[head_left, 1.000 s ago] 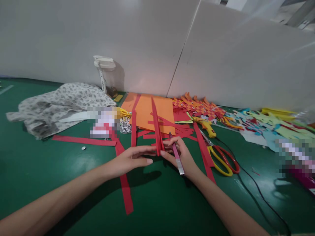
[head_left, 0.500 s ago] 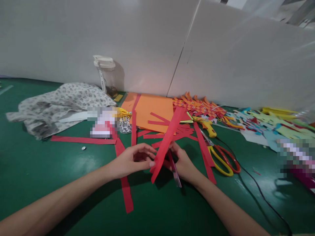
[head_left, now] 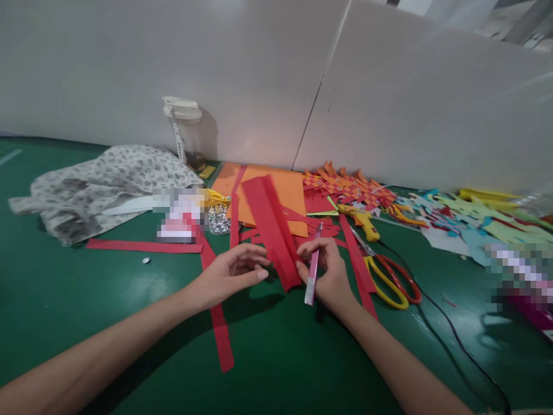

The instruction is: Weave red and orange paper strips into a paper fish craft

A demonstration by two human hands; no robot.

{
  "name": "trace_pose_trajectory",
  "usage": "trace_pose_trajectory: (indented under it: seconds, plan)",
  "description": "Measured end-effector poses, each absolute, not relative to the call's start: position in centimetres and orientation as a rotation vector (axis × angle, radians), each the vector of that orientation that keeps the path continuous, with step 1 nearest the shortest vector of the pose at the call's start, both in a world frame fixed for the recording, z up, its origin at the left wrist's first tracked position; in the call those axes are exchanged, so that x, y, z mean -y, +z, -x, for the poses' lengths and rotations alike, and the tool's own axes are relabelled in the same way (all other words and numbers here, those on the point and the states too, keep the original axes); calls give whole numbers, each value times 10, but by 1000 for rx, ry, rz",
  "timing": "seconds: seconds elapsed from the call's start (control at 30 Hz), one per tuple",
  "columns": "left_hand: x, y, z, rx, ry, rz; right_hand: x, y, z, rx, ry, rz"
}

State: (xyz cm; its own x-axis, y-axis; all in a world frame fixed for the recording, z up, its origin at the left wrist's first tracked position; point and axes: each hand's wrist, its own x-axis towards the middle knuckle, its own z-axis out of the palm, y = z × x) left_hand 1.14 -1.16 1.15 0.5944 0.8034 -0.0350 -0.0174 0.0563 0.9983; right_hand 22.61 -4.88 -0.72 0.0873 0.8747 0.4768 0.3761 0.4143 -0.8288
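Note:
A folded red paper strip [head_left: 272, 233] stands tilted between my hands, its upper end leaning left over the orange sheets. My right hand [head_left: 330, 271] pinches the strip's lower right edge between thumb and fingertips. That same hand also holds a slim pink craft knife [head_left: 315, 262], pointed end up. To the left of the strip, my left hand [head_left: 231, 271] is loosely curved with thumb and fingers apart, nothing visible in it. A long red paper strip [head_left: 222, 337] lies on the table beneath the left wrist.
Orange paper sheets [head_left: 276, 199] lie behind the hands. Scissors [head_left: 386, 282] and a yellow glue gun [head_left: 363, 221] with a black cord [head_left: 453, 340] are at the right. Woven orange pieces [head_left: 349, 187], paper scraps [head_left: 466, 219], a patterned cloth [head_left: 112, 184] and a bottle [head_left: 185, 132] line the back.
The folded red strip has swung from leaning right to leaning left. My left hand has come off it. The craft knife has turned more upright in my right hand.

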Motion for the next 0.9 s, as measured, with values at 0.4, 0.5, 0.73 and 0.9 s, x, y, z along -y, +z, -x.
trace_pose_trajectory:
  seconds: [0.4,0.5,0.73,0.9]
  plan:
    - [1,18,-8,-955,1050,-1259,42,-5,-246,1440,437,1226]
    - [1,16,-7,-927,1010,-1362,39,-5,-253,1444,428,1285]
    - [0,10,-5,-975,905,-1536,39,-6,-250,1437,168,1319]
    - [-1,13,-6,-971,885,-1340,43,-6,-237,1796,68,1127]
